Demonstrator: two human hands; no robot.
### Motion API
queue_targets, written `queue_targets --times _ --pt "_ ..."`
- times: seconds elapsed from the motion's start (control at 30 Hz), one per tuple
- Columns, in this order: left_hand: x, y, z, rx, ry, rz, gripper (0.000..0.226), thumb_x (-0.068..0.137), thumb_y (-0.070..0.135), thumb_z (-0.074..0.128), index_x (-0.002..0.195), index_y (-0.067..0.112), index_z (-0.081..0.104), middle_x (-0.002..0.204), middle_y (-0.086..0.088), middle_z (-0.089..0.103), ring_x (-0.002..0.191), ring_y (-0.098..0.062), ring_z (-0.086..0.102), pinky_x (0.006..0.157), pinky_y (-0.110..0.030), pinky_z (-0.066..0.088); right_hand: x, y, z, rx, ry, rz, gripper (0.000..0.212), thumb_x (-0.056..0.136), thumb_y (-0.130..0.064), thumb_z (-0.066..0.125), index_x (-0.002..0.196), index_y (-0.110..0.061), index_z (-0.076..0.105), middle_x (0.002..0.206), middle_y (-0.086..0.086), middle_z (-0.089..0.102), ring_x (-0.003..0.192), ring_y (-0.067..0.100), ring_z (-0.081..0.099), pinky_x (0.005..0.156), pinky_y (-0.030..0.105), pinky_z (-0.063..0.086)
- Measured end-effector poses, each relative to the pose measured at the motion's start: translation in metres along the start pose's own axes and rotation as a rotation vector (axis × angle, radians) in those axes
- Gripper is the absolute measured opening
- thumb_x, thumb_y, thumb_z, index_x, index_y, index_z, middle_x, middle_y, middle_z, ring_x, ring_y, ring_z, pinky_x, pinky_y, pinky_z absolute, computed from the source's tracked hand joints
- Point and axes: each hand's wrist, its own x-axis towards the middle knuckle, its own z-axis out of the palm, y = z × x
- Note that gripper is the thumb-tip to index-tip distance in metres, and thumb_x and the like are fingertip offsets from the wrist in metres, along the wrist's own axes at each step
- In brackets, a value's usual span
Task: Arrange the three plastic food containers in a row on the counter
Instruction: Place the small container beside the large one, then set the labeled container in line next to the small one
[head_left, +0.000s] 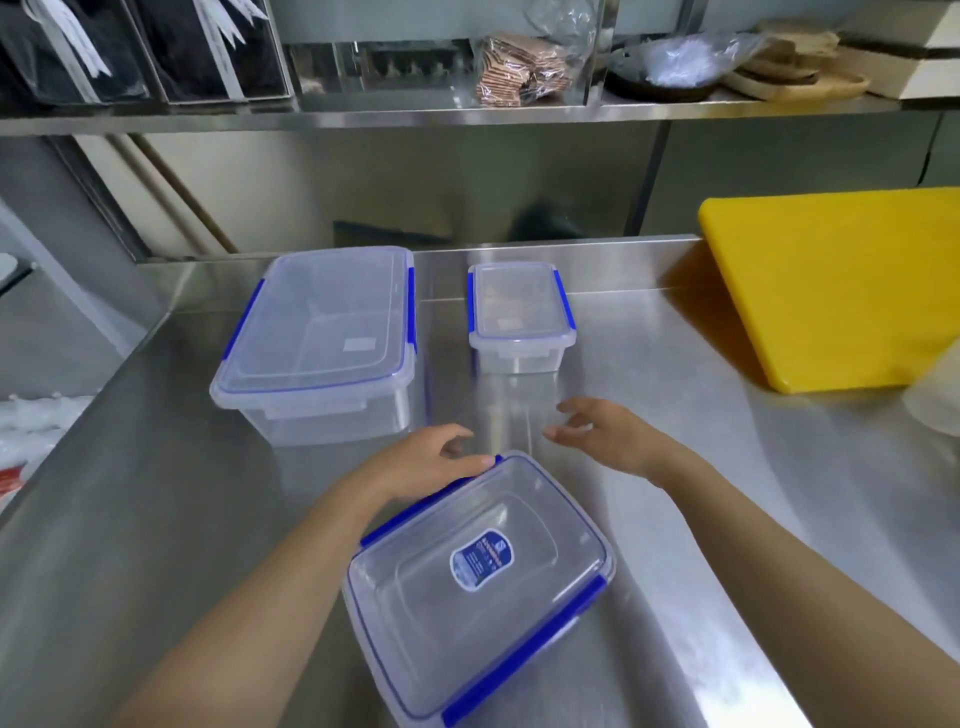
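Note:
Three clear plastic containers with blue clips stand on the steel counter (675, 415). The large container (322, 338) is at the back left. A small container (519, 317) sits at the back, right of it. The medium container (478, 587), with a blue label on its lid, lies turned at an angle near the front edge. My left hand (426, 462) rests on the far left corner of the medium container, fingers curled over its rim. My right hand (597, 431) hovers open beyond the medium container's far edge, touching nothing.
A yellow cutting board (841, 291) lies at the back right, with a pale rounded object (935, 395) at the right edge. A steel shelf (467, 111) above holds packaged goods and trays. White plastic (31, 426) lies off the counter's left side.

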Motion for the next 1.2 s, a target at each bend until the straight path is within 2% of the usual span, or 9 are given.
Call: queue_targets --times 0.17,0.27,0.43,0.6,0.7,0.8,0.9,1.0,1.2 --pt "-0.015 -0.013 0.018 -0.205 -0.077 -0.032 0.041 0.079 0.046 0.067 0.112 0.022 0.062 0.111 -0.004 0.068 0.094 -0.016 0.063 0.09 -0.032 0.048 -0.036 0.005 0.016 -0.021 -0.332 0.083 0.064 0.084 -0.046 0.061 0.138 -0.019 0.041 0.13 0.007 0.058 0.112 0.026 0.061 0.093 0.036 0.054" --pt "-0.02 -0.014 0.024 -0.213 -0.069 -0.022 0.038 0.078 0.05 0.066 0.101 0.02 0.065 0.094 -0.005 0.07 0.079 -0.014 0.062 0.077 -0.031 0.047 -0.045 0.012 0.022 0.018 -0.362 0.072 0.053 0.084 -0.038 0.064 0.129 -0.017 0.05 0.119 0.008 0.065 0.101 0.027 0.068 0.089 0.042 0.057" --pt "-0.021 -0.016 0.031 -0.309 -0.051 -0.059 0.039 0.078 0.048 0.065 0.101 0.017 0.065 0.098 -0.009 0.072 0.089 -0.022 0.066 0.086 -0.041 0.051 -0.05 0.019 0.031 0.054 -0.189 0.05 0.041 0.088 -0.037 0.059 0.121 -0.014 0.055 0.108 0.004 0.065 0.098 0.028 0.067 0.083 0.035 0.055" --pt "-0.023 0.004 0.063 -0.544 0.254 -0.137 0.032 0.084 0.034 0.064 0.098 0.006 0.059 0.087 -0.008 0.059 0.076 -0.02 0.052 0.07 -0.031 0.039 -0.042 0.026 0.041 -0.041 0.152 0.077 0.049 0.092 -0.047 0.044 0.124 -0.011 0.053 0.123 0.014 0.061 0.108 0.031 0.059 0.094 0.043 0.049" --pt "-0.023 0.017 0.084 -0.685 0.429 -0.212 0.042 0.086 0.03 0.061 0.118 0.009 0.046 0.103 -0.006 0.056 0.085 -0.022 0.053 0.076 -0.031 0.04 -0.04 0.026 0.042 -0.025 0.307 0.091 0.059 0.093 -0.047 0.043 0.137 -0.009 0.038 0.14 0.016 0.044 0.124 0.033 0.047 0.102 0.043 0.041" --pt "-0.025 0.022 0.085 -0.807 0.369 -0.237 0.076 0.074 0.034 0.072 0.135 0.016 0.03 0.132 -0.007 0.046 0.108 -0.026 0.054 0.095 -0.042 0.046 -0.046 0.028 0.033 0.036 0.348 0.081 0.078 0.083 -0.056 0.053 0.143 -0.014 0.027 0.149 0.011 0.032 0.131 0.03 0.041 0.106 0.046 0.04" --pt "-0.041 0.018 0.071 -0.532 0.145 -0.051 0.12 0.057 0.042 0.085 0.146 0.024 0.007 0.151 0.003 0.015 0.14 -0.018 0.023 0.114 -0.039 0.028 -0.062 0.037 0.019 0.079 0.023 0.109 0.115 0.056 -0.065 0.073 0.146 -0.035 0.008 0.155 0.005 0.016 0.136 0.028 0.036 0.101 0.049 0.047" --pt "-0.055 0.005 0.056 -0.174 -0.275 0.062 0.156 0.034 0.058 0.085 0.143 0.03 -0.024 0.155 0.011 -0.022 0.145 -0.006 -0.009 0.12 -0.038 0.012 -0.084 0.045 0.009 -0.142 -0.393 0.131 0.139 0.054 -0.058 0.08 0.141 -0.04 -0.027 0.158 0.0 -0.02 0.147 0.024 0.008 0.109 0.042 0.04" --pt "-0.061 0.021 0.063 0.408 -0.349 -0.005 0.154 0.052 0.043 0.087 0.126 0.024 -0.047 0.139 -0.01 -0.051 0.139 -0.031 -0.03 0.118 -0.044 -0.003 -0.098 0.052 0.01 -0.291 -0.488 0.076 0.149 0.059 -0.038 0.086 0.134 -0.029 -0.042 0.151 -0.007 -0.037 0.147 0.018 -0.013 0.119 0.04 0.021"
